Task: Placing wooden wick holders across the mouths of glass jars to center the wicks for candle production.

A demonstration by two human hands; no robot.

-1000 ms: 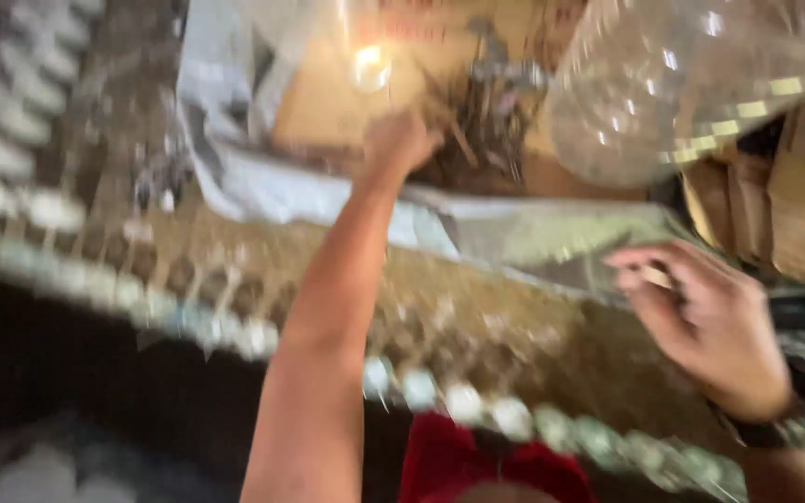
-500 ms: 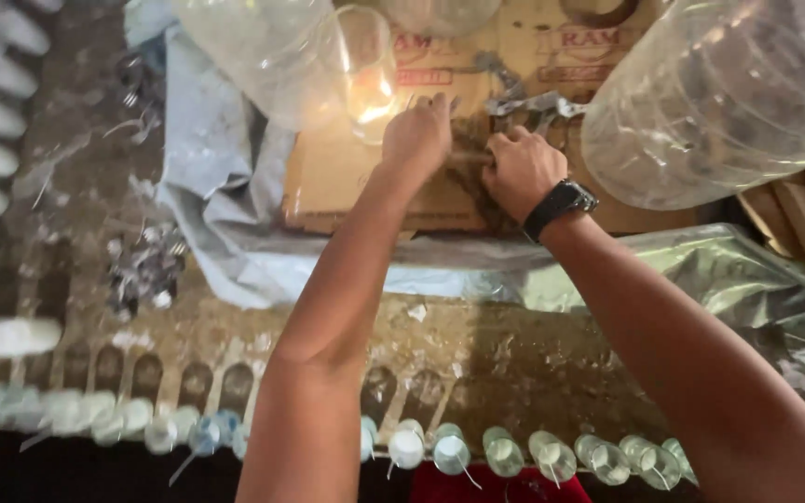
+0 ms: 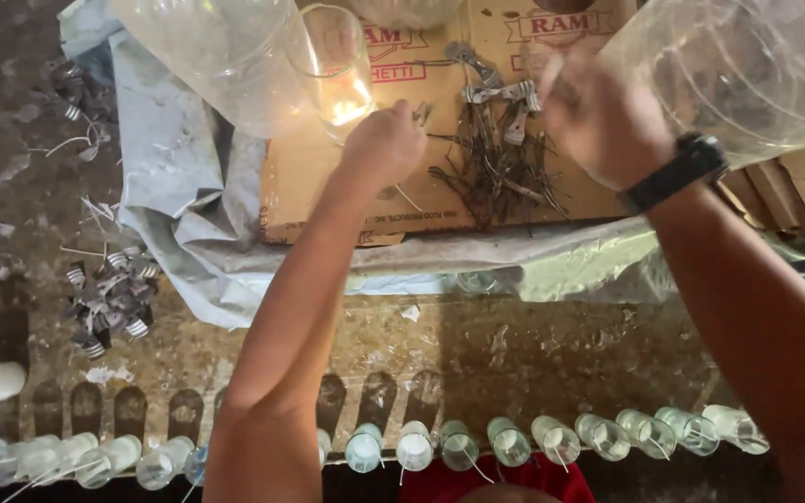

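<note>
Far left of the hands, a heap of small metal tabs [image 3: 109, 303] is seen on the stained bench [image 3: 533, 354]. The left hand [image 3: 386, 144] is closed in a loose fist over a flattened brown cardboard box [image 3: 328, 186] bearing red print; whether anything is pinched cannot be told. Between the hands lies a pile of dark wicks [image 3: 496, 172]. The right hand [image 3: 603, 116], blurred, hovers just beside it; its grip cannot be told. Small glass cups [image 3: 510, 440] line the near edge.
</note>
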